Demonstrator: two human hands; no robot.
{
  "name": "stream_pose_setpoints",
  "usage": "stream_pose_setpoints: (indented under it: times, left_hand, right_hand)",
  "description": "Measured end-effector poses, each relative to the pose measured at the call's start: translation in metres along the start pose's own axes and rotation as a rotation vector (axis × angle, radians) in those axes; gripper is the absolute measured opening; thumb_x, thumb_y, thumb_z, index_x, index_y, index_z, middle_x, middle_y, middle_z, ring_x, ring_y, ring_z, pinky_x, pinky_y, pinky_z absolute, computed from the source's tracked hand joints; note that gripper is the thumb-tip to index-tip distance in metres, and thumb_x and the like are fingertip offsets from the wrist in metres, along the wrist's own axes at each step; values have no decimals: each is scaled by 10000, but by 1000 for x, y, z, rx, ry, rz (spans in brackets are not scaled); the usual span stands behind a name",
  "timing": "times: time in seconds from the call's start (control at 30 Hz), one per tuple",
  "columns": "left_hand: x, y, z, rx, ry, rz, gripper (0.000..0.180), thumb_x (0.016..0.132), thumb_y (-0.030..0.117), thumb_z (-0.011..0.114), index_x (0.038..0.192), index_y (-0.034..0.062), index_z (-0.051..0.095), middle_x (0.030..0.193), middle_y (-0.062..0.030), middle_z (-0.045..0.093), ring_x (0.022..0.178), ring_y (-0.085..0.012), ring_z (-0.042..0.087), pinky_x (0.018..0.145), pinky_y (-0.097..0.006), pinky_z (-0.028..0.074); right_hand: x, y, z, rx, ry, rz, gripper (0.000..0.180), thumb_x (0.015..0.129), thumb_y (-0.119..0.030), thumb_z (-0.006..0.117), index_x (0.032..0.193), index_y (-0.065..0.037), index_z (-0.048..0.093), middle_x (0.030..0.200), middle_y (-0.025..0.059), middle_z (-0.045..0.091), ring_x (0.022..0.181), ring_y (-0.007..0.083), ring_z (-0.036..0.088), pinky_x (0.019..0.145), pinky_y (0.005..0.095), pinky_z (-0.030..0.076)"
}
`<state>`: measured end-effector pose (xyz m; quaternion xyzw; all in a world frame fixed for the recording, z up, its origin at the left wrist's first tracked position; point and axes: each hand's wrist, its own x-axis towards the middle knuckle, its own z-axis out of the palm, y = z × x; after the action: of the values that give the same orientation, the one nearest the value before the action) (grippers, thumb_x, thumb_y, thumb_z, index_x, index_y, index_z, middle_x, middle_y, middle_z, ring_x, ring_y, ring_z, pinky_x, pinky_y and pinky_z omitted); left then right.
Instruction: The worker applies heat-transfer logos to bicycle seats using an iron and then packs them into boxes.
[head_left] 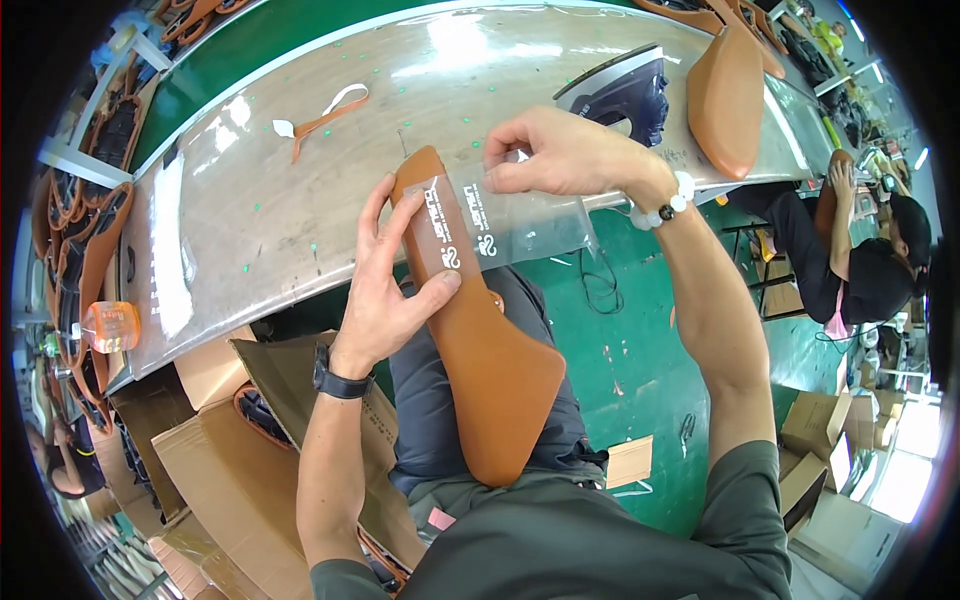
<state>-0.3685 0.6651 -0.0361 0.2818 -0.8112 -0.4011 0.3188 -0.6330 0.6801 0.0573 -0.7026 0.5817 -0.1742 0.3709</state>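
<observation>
We see the brown pad [500, 370] held at a slant, its narrow end over the near edge of the worktop [230, 205] and its broad end down at the person's lap [425, 400]. A clear plastic film [540, 228] with white print lies across the narrow part and runs out past the pad's right side, along the worktop's near edge. The left hand [378, 290] grips the pad from its left side: we find the thumb pressed flat on the front, at the film's lower part, and the fingers spread apart along the upper left side. The right hand [560, 152] is above the film, its fingers curled and the thumb and forefinger bent toward each other at the film's upper edge; we cannot tell whether their tips pinch it. Near the worktop's right end we see an iron [645, 95] and, just beside it, a second brown pad [725, 95]. A small strap [325, 122] lies toward the far edge, left of the middle, and a white sheet [168, 250] lies along the left edge. By the near left corner we notice an orange jar [115, 327]. Below the near edge, a dark cable [603, 285] lies on the green floor [640, 390].
</observation>
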Motion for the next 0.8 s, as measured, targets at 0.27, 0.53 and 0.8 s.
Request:
stream_pose_setpoints:
  times: [0.27,0.53,0.8]
  left_hand:
    - [-1,-4,4,-43,14,15,817,763,336,775,1468,101,436,1577,-205,207,1436,-390,298,1134,-510,344]
    - [0,-4,5,-59,23,15,825,754,329,779,1469,109,431,1573,-212,205,1440,-386,286,1133,-507,345]
    - [-1,-4,7,-59,27,3,825,741,303,782,1463,110,434,1576,-200,213,1439,-391,280,1136,-507,339]
  right_hand:
    - [-71,67,31,52,1493,-27,339,883,-187,739,1095,53,627,950,86,651,908,167,606,845,319,490]
    - [-67,154,51,253,1215,207,642,836,-365,786,1211,101,552,1109,163,630,1062,254,607,948,392,469]
    - [-46,165,13,251,1106,165,336,882,-232,734,1031,45,616,842,56,654,783,103,574,710,276,481]
